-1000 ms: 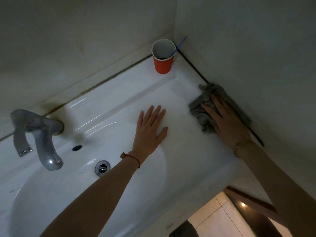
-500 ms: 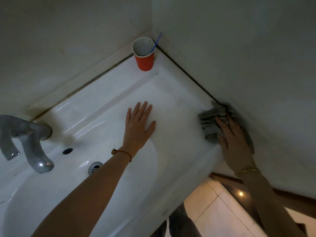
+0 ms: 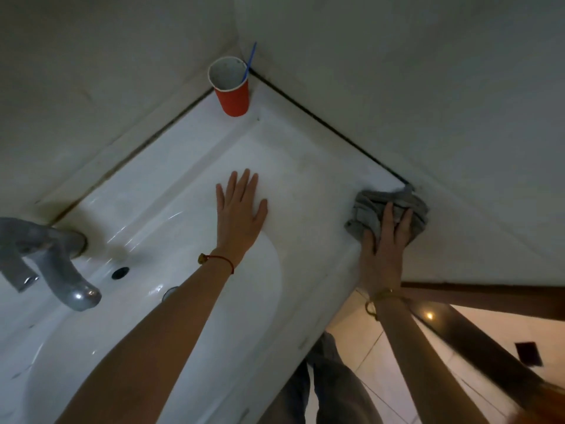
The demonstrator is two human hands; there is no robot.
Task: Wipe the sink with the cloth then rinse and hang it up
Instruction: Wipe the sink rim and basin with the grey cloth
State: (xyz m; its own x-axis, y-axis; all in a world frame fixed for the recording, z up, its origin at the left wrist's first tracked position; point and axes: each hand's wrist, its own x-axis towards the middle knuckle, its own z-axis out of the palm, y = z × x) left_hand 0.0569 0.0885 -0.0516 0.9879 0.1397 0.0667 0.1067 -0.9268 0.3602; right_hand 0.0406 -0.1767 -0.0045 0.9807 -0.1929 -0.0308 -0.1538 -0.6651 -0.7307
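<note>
The white sink fills the left and middle of the view. A crumpled grey cloth lies on the sink's front right corner, against the wall. My right hand presses flat on the cloth, fingers spread over it. My left hand lies palm down on the flat ledge beside the basin, fingers apart and holding nothing. A grey metal tap juts over the basin at the left. My left forearm partly hides the drain.
A red paper cup with a blue stick in it stands in the far corner of the ledge. Walls close in behind and on the right. Tiled floor and my trouser legs show below the sink's front edge.
My right hand has dragged the cloth along the right wall edge toward the sink's front corner. The view shifted. My left hand stayed flat on the ledge.
</note>
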